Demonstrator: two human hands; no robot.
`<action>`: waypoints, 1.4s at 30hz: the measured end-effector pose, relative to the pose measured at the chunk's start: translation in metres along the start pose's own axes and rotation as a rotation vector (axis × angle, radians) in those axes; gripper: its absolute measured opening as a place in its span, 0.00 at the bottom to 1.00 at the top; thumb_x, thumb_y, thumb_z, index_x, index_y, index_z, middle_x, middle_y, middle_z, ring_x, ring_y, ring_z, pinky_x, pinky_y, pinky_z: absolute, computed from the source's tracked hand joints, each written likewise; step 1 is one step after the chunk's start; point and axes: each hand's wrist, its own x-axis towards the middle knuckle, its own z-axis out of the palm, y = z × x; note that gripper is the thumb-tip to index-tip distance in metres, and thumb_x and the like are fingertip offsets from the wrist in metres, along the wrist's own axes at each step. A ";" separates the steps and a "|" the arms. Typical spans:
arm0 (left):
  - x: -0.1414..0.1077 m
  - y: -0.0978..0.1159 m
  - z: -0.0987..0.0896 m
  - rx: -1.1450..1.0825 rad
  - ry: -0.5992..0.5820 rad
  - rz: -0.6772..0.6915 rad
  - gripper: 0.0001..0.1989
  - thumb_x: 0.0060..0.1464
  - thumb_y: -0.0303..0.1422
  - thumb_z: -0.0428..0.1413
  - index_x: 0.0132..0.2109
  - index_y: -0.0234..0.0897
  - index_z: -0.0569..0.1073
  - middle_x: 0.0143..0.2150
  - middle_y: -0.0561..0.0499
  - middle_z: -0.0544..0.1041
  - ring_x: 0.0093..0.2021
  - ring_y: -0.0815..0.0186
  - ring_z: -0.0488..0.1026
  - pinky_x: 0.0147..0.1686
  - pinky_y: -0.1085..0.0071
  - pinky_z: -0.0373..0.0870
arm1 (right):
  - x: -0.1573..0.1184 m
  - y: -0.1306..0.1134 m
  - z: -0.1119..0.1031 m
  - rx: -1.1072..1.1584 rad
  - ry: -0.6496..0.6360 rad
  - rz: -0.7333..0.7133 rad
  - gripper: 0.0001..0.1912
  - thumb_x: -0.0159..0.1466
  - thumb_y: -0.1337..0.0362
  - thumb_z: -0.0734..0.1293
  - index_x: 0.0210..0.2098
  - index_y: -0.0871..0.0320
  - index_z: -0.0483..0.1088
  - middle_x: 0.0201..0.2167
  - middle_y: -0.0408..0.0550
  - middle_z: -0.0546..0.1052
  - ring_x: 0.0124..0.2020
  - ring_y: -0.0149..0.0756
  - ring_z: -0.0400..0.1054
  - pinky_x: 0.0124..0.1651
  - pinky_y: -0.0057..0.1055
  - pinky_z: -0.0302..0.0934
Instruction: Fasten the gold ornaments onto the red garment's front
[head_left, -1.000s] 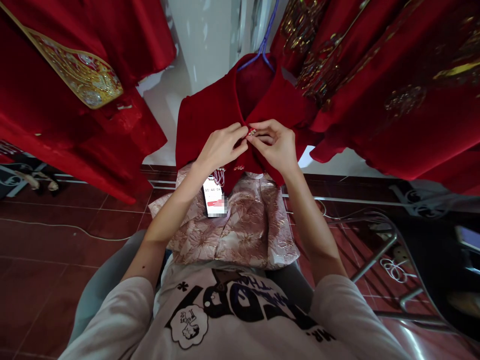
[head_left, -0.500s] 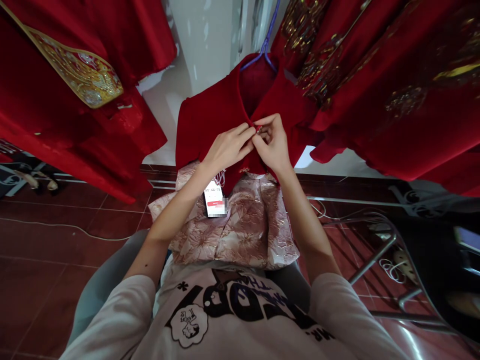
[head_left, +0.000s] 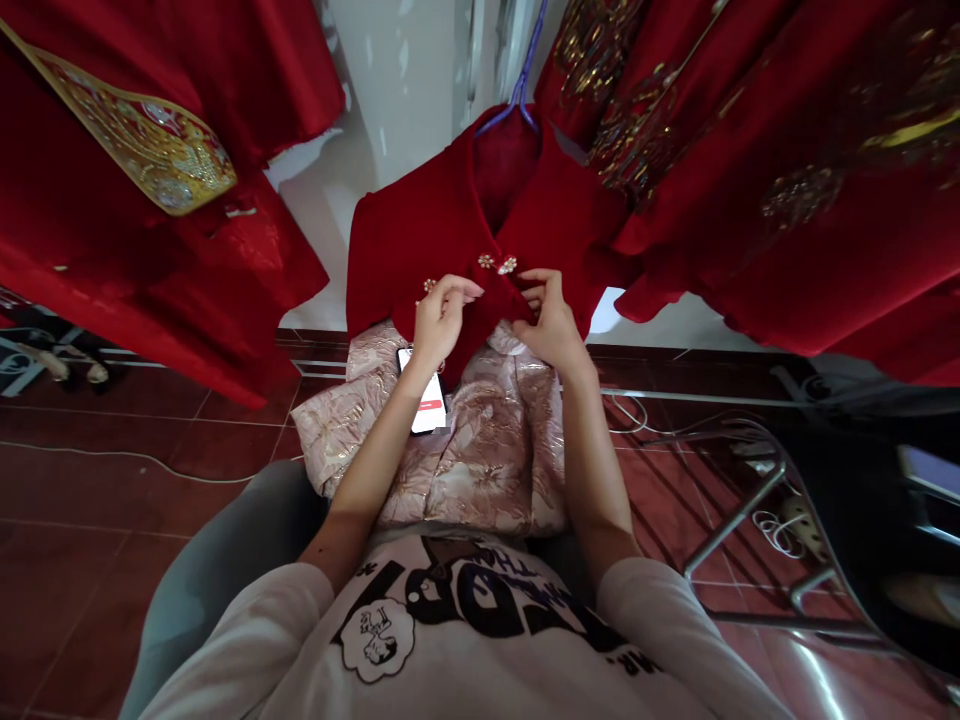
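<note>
A red jacket [head_left: 420,235] hangs in front of me on a purple hanger [head_left: 519,92]. Two sparkling flower-shaped ornaments [head_left: 496,264] sit side by side at the bottom of its V-shaped neckline, where the front edges meet. My left hand [head_left: 444,318] is at the jacket front, left of and below them, its fingers stretched to the right. Another ornament [head_left: 429,285] shows just beyond that hand. Just right of the closure is my right hand [head_left: 553,322], thumb and fingers apart at the cloth. Neither hand visibly grips anything.
Pink brocade fabric [head_left: 480,450] lies over my lap with a lit phone [head_left: 429,408] on it. Embellished red garments [head_left: 750,180] hang to the right, and more red cloth [head_left: 172,270] to the left. A dark chair [head_left: 840,520] and cables [head_left: 780,535] are at right.
Both hands were pinched together at the neckline closure. They have let go and moved apart and down, and the paired flower ornaments have come into sight.
</note>
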 end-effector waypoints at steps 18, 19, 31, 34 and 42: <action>-0.001 -0.019 -0.033 0.088 0.061 -0.230 0.11 0.60 0.21 0.50 0.41 0.38 0.75 0.43 0.49 0.82 0.41 0.70 0.81 0.44 0.73 0.79 | -0.026 -0.057 -0.056 0.337 -0.041 -0.083 0.28 0.57 0.44 0.75 0.50 0.49 0.71 0.39 0.44 0.77 0.32 0.34 0.74 0.35 0.36 0.75; -0.001 -0.019 -0.034 0.063 0.063 -0.252 0.11 0.61 0.21 0.50 0.41 0.38 0.75 0.42 0.49 0.82 0.41 0.70 0.81 0.44 0.73 0.79 | -0.025 -0.058 -0.053 0.360 -0.084 -0.097 0.29 0.55 0.43 0.76 0.50 0.49 0.70 0.39 0.44 0.76 0.33 0.34 0.73 0.36 0.36 0.75; -0.002 -0.016 -0.037 0.077 0.080 -0.279 0.13 0.57 0.20 0.53 0.43 0.36 0.80 0.41 0.48 0.84 0.42 0.67 0.83 0.46 0.71 0.80 | 0.015 -0.015 0.068 0.373 -0.021 0.120 0.30 0.51 0.50 0.78 0.47 0.53 0.66 0.32 0.39 0.68 0.27 0.29 0.68 0.30 0.31 0.73; -0.003 -0.016 -0.038 0.114 0.060 -0.275 0.12 0.57 0.21 0.56 0.45 0.36 0.81 0.45 0.47 0.84 0.42 0.65 0.83 0.46 0.69 0.81 | 0.018 -0.014 0.078 0.376 -0.011 0.079 0.26 0.56 0.52 0.76 0.49 0.53 0.66 0.34 0.41 0.71 0.33 0.32 0.72 0.40 0.34 0.75; -0.005 -0.010 -0.037 0.143 0.107 -0.217 0.09 0.58 0.26 0.61 0.45 0.37 0.82 0.43 0.48 0.85 0.42 0.63 0.83 0.49 0.65 0.82 | 0.018 -0.022 0.087 0.428 0.092 0.072 0.15 0.65 0.56 0.68 0.49 0.52 0.65 0.37 0.44 0.73 0.37 0.33 0.76 0.45 0.34 0.76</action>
